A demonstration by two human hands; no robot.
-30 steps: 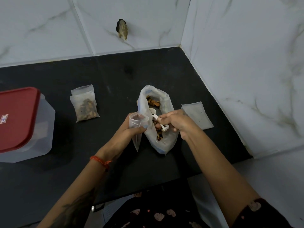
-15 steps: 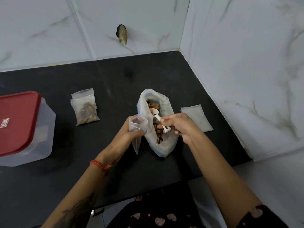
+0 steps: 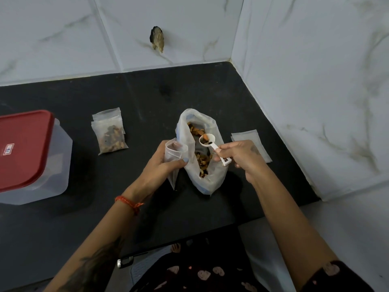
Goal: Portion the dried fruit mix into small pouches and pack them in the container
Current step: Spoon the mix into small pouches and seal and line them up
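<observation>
While the left hand (image 3: 160, 165) grips a small clear pouch (image 3: 173, 160) with its mouth held open and upward, the right hand (image 3: 237, 153) pinches the handle of a white plastic scoop (image 3: 212, 145) between thumb and fingers. The scoop's bowl carries a few pieces of dried fruit and sits over the open mouth of the large translucent bag (image 3: 202, 152), just to the right of the held pouch. The bag lies on the black countertop (image 3: 147, 98), its opening turned toward the back wall, with the dried fruit mix (image 3: 202, 161) visible through the opening. The held pouch touches the bag's left edge, and its lower corner hangs down beside the left palm; whether it already holds any fruit cannot be told.

To the left of the bag, well apart from it, filled pouches (image 3: 109, 131) lie flat on the countertop, stacked one over another; their exact number cannot be told. At the far left stands the translucent container (image 3: 61, 165) with its red lid (image 3: 23, 148) on. Just beside the right hand, toward the side wall, empty pouches (image 3: 252, 140) lie flat in a small pile, partly hidden by the hand.

An orange thread band (image 3: 128, 202) circles the left wrist. White marble-patterned tiles (image 3: 315, 81) cover the two walls that meet at the corner, and a dark chipped hole (image 3: 156, 39) marks the back wall.
</observation>
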